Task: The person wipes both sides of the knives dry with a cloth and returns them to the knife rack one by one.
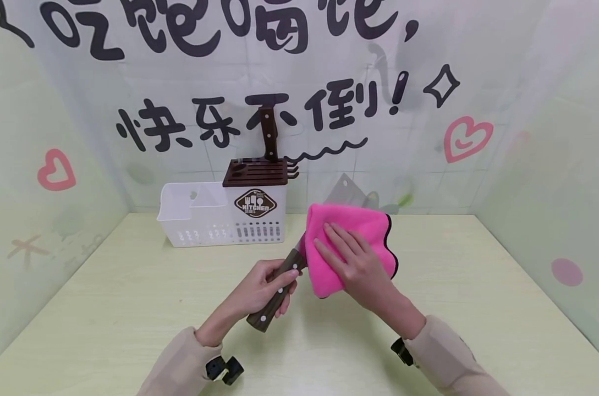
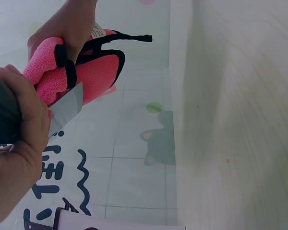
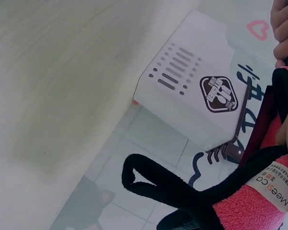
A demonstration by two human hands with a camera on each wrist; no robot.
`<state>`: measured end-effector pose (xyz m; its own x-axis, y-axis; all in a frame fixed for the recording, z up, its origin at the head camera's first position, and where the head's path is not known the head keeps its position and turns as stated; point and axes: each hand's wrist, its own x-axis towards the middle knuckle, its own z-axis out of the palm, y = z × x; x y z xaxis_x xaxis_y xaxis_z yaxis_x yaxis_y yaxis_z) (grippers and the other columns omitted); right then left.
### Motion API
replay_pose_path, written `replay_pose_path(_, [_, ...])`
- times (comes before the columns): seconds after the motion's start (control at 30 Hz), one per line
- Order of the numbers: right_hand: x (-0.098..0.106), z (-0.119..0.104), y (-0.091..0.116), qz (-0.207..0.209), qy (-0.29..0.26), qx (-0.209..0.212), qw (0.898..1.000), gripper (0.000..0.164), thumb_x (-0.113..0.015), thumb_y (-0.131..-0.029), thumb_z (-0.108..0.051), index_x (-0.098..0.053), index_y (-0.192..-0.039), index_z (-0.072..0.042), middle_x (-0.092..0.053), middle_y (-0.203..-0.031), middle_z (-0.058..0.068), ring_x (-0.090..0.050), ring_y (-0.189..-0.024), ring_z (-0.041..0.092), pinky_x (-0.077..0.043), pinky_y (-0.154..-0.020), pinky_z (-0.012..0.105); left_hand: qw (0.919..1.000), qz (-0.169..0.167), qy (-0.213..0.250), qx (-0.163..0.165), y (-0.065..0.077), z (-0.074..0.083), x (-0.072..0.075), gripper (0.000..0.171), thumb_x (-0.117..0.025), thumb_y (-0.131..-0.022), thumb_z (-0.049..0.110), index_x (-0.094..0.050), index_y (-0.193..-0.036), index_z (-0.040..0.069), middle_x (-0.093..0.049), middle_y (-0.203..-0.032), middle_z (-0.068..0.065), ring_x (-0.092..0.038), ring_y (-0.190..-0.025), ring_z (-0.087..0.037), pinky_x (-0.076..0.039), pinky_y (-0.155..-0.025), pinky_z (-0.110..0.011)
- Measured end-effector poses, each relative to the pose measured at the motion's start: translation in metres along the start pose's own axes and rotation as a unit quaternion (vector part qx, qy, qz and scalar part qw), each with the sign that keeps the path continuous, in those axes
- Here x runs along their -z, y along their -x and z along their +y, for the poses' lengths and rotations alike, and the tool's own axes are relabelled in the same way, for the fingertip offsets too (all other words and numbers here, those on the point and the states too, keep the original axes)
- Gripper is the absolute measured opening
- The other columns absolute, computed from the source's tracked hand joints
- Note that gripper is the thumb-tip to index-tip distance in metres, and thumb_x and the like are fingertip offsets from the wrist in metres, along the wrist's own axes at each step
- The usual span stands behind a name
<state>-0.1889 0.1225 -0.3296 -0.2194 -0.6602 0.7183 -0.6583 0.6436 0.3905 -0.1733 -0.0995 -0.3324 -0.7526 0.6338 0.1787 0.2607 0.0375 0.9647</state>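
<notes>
Wiping the cleaver (image 1: 346, 193) appears to be the step in hand; it is up in front of the person, over the middle of the surface (image 1: 131, 308), its blade slanting far and right. The left hand (image 1: 267, 289) has its fingers curled round the dark handle (image 1: 278, 291), thumb along it. The right hand (image 1: 356, 267) has its fingers nearly straight across the folded pink cloth (image 1: 378, 242), seemingly pinching it against the blade with the thumb beneath.

Since the cloth hides most of the blade, good practice would be a firm left grip, a thick fold over the edge, and strokes from spine towards edge, never along it with fingertips exposed.

On the left, far side, the white knife holder (image 1: 200, 217) bears a badge (image 1: 256, 203) reading "KITCHEN". The cloth's tag (image 3: 276, 186) seems to say "Meesica"; its smaller print is illegible. The far wall (image 1: 299, 77) reads "吃饱喝饱," above "快乐不倒!".
</notes>
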Motion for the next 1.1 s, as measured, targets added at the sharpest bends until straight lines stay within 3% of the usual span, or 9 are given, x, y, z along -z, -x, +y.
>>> replay_pose_path(0.4, [0.005, -0.01, 0.0, -0.025, 0.014, 0.01, 1.0, 0.059, -0.077, -0.066, -0.011, -0.055, -0.12, -0.003, -0.049, -0.125, 0.021, -0.044, -0.118, 0.031, -0.039, -0.095, 0.041, 0.9998, 0.016, 0.011, -0.009, -0.001, 0.001, -0.002, 0.03, -0.042, -0.095, 0.018, -0.046, -0.089, -0.011, -0.051, -0.067, -0.01, -0.052, -0.042, -0.01, -0.046, -0.038, -0.032])
replay_pose_path(0.63, [0.008, -0.014, 0.008, -0.045, 0.007, 0.014, 0.999, 0.047, -0.066, -0.077, -0.01, -0.053, -0.122, -0.004, -0.048, -0.127, 0.02, -0.042, -0.12, 0.032, -0.038, -0.096, 0.042, 0.9994, 0.025, 0.024, -0.009, -0.001, 0.0, -0.003, 0.03, -0.041, -0.096, 0.017, -0.046, -0.092, -0.012, -0.051, -0.068, -0.01, -0.052, -0.042, -0.01, -0.046, -0.038, -0.031])
replay_pose_path(0.9, [0.012, -0.017, 0.016, -0.056, -0.001, 0.024, 0.998, 0.055, -0.072, -0.072, -0.012, -0.052, -0.123, -0.006, -0.048, -0.127, 0.019, -0.042, -0.12, 0.032, -0.037, -0.096, 0.043, 0.9986, 0.039, 0.032, -0.015, -0.003, 0.001, -0.002, 0.03, -0.041, -0.096, 0.017, -0.046, -0.093, -0.012, -0.051, -0.068, -0.01, -0.052, -0.042, -0.01, -0.046, -0.037, -0.032])
replay_pose_path(0.97, [0.013, -0.018, 0.017, -0.056, -0.015, 0.019, 0.998, 0.051, -0.069, -0.075, -0.012, -0.052, -0.123, -0.006, -0.047, -0.127, 0.019, -0.041, -0.121, 0.032, -0.036, -0.097, 0.043, 0.9985, 0.042, 0.033, -0.011, -0.003, 0.001, -0.003, 0.03, -0.041, -0.096, 0.018, -0.046, -0.092, -0.012, -0.051, -0.068, -0.009, -0.052, -0.042, -0.01, -0.046, -0.038, -0.032])
replay_pose_path(1.07, [0.013, -0.02, 0.017, -0.049, -0.053, 0.0, 0.997, 0.056, -0.073, -0.072, -0.012, -0.052, -0.123, -0.005, -0.047, -0.128, 0.018, -0.041, -0.121, 0.032, -0.036, -0.097, 0.043, 0.9983, 0.046, 0.034, -0.006, -0.003, 0.002, -0.004, 0.031, -0.042, -0.095, 0.018, -0.045, -0.09, -0.012, -0.051, -0.068, -0.008, -0.052, -0.043, -0.01, -0.046, -0.038, -0.031])
replay_pose_path(1.1, [0.012, -0.021, 0.017, -0.042, -0.067, -0.007, 0.997, 0.063, -0.077, -0.066, -0.012, -0.052, -0.123, -0.004, -0.047, -0.128, 0.019, -0.041, -0.12, 0.032, -0.036, -0.096, 0.043, 0.9983, 0.047, 0.035, -0.004, -0.003, 0.003, -0.004, 0.031, -0.042, -0.095, 0.019, -0.045, -0.09, -0.012, -0.051, -0.068, -0.008, -0.052, -0.043, -0.01, -0.046, -0.039, -0.031])
